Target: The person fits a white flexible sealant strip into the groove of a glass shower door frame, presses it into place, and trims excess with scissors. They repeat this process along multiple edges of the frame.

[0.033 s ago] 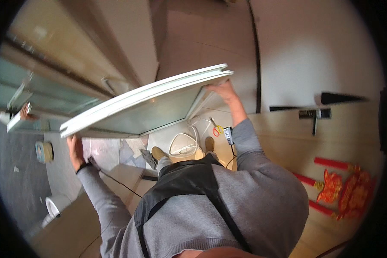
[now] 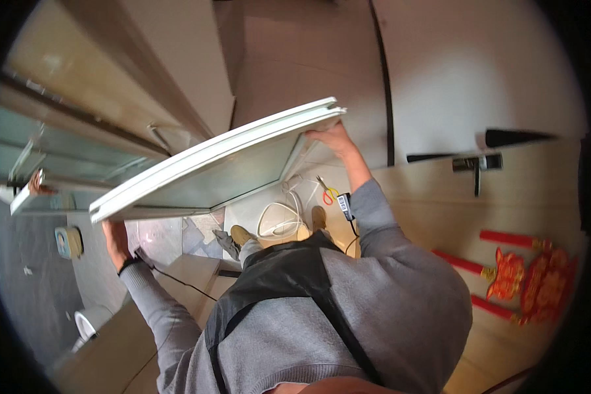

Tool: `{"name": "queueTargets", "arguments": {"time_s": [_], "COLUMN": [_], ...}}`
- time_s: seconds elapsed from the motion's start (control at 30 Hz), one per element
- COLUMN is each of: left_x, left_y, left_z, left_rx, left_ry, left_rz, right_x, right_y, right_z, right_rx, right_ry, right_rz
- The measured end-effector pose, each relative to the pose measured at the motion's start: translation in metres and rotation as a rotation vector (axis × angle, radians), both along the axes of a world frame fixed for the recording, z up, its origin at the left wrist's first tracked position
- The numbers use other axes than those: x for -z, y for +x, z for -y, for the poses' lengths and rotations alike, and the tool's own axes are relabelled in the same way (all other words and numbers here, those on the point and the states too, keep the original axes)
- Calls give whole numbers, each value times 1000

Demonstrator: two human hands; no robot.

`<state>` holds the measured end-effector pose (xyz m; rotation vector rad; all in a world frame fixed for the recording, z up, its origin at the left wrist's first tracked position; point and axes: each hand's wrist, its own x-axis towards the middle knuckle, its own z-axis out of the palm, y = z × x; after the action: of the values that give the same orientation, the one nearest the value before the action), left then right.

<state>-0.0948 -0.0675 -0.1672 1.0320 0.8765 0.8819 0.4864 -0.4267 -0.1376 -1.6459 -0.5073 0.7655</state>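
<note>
A white-framed glass door panel (image 2: 210, 161) is held up tilted in front of me, its grooved top edge rising from left to right. At its left end, my left hand (image 2: 116, 243) grips the frame from beneath, the fingertips partly hidden behind it. My right hand (image 2: 328, 136) is closed around the right side of the frame near the upper corner, with some fingers out of sight. Frosted-looking glass (image 2: 243, 172) fills the frame.
Left stands a doorway with glass panels (image 2: 79, 151) and a handle. Below lie a coiled pale hose (image 2: 279, 220), scissors with red and yellow handles (image 2: 328, 194) and a grey cloth (image 2: 228, 244). Right, a door (image 2: 505, 217) carries a black handle (image 2: 477, 174) and red hanging ornaments (image 2: 509, 272).
The panel's right end and my right hand sit slightly farther left in the picture. The surroundings have shifted a little too; both hands keep their hold.
</note>
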Motion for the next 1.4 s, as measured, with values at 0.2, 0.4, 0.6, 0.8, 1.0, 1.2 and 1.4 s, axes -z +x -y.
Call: {"name": "queueTargets", "arguments": {"time_s": [0.2,0.4,0.6,0.8,1.0,1.2,1.4], "left_x": [14,1,3,-6,-38,-86,-101], "left_y": [-6,9,8,15,28,39,45], "left_z": [1,20,19,31,42,41,44], "left_rx": [-99,-147,-171,-237,-266,-232,-311], "left_ry": [-10,93,61,22,-176,-45,-67], "left_rz": [84,109,108,69,-49,-181,-199], "right_x": [-24,-20,-19,-17,-16,-29,-36], "right_y": [-17,-26,-27,-30,-14,10,12], "right_z": [1,14,13,17,14,15,17], "right_rx": [-74,-87,-107,-110,-124,-167,-211], "right_ry": [115,58,52,58,122,277,298], "right_rz": [79,30,23,40,2,-63,-19]}}
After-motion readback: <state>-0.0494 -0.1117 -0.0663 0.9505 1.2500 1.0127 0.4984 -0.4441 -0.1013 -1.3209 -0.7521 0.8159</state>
